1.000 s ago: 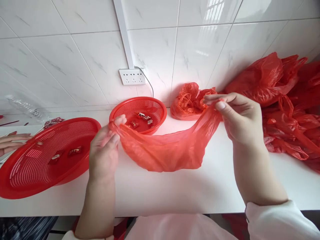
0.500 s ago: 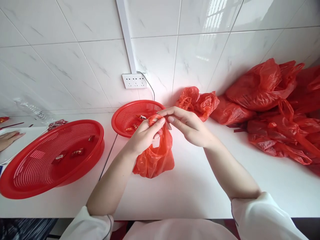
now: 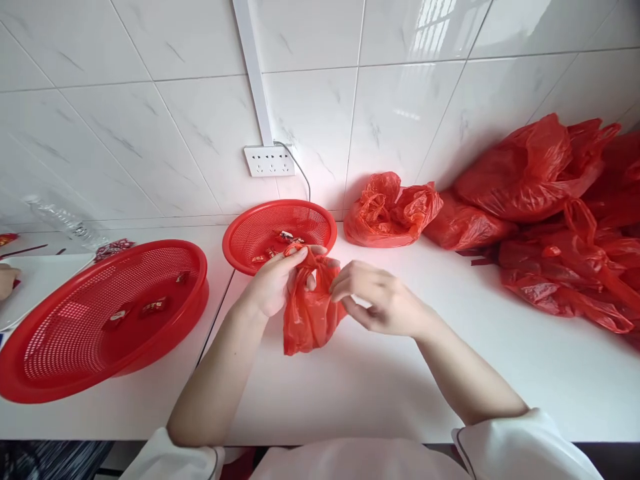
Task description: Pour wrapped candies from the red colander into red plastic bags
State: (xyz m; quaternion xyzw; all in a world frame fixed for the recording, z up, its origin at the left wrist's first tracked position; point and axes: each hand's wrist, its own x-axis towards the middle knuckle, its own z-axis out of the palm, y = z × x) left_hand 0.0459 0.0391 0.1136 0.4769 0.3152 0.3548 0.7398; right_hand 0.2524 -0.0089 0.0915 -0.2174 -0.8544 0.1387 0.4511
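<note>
In front of the small round red plastic basket (image 3: 280, 208), the left hand (image 3: 273, 283) is gripping the gathered top of a thin red plastic bag (image 3: 311, 313), while the right hand (image 3: 377, 300), fingers curled, is touching the bag's side, whether pinching it one cannot tell

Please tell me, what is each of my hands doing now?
Left hand: closed, holding the top of the red bag.
Right hand: fingers curled at the bag's side; whether they grip it cannot be told.
</note>
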